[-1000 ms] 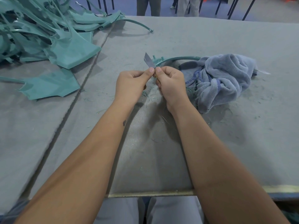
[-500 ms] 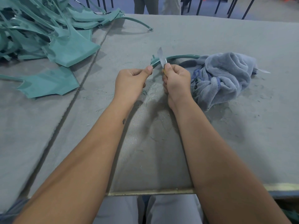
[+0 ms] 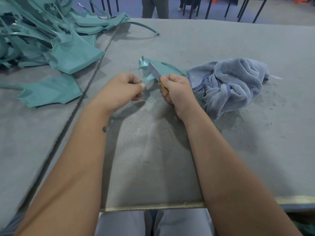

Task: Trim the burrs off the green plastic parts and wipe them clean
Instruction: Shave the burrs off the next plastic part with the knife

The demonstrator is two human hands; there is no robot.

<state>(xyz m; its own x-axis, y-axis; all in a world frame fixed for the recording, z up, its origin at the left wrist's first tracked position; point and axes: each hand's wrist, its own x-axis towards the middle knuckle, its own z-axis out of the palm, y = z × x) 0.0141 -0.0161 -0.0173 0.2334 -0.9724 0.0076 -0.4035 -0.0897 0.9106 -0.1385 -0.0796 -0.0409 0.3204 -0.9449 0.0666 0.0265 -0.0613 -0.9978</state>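
My left hand (image 3: pixel 121 90) pinches the near end of a green plastic part (image 3: pixel 164 68) held above the middle of the table. My right hand (image 3: pixel 177 90) grips a small knife with a yellow handle, and its grey blade (image 3: pixel 154 71) lies against the part's edge. A crumpled blue-grey cloth (image 3: pixel 233 84) lies on the table just right of my right hand. Fine green shavings are scattered on the mat below my hands.
A big pile of green plastic parts (image 3: pixel 42 36) covers the table's far left, with one flat part (image 3: pixel 51 90) lying closer. The grey felt table (image 3: pixel 221 45) ends at a near edge above my lap. A person's legs and chair legs stand beyond the far edge.
The green part has turned so its wide face shows beside the blade. My hands have drawn slightly apart, and the blade now lies lower against the part.
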